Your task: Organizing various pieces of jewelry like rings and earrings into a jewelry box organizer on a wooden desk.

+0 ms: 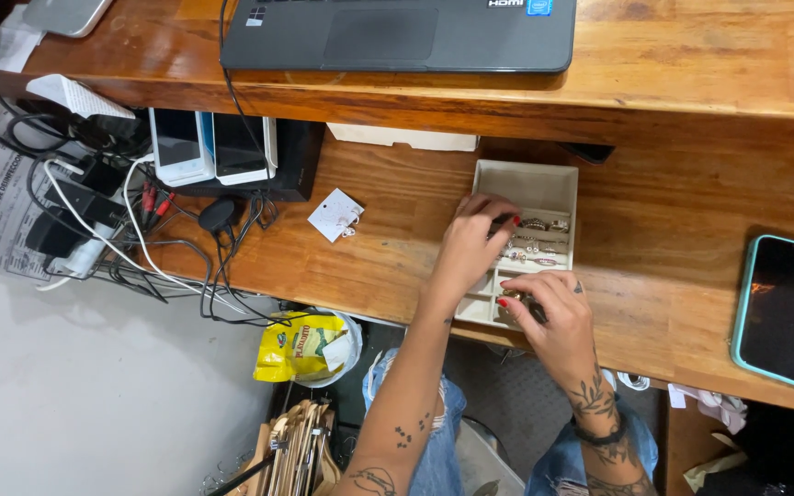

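2 tattooed hands sort jewellery in a cream, compartmented tray (544,186) at frame centre.
Rings fill middle rows; upper section empty. Left hand (472,241) pinches inside; right hand (549,317) grips a small dark piece.

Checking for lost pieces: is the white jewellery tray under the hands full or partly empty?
Partly empty. The jewellery tray has a bare top compartment, while rings fill the middle rows beside the left hand; the right hand covers the lower part.

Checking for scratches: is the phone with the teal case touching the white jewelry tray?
Apart. The head view shows the phone lying near the desk's right edge, with a plain stretch of bare wood between it and the tray, where both hands are busy.
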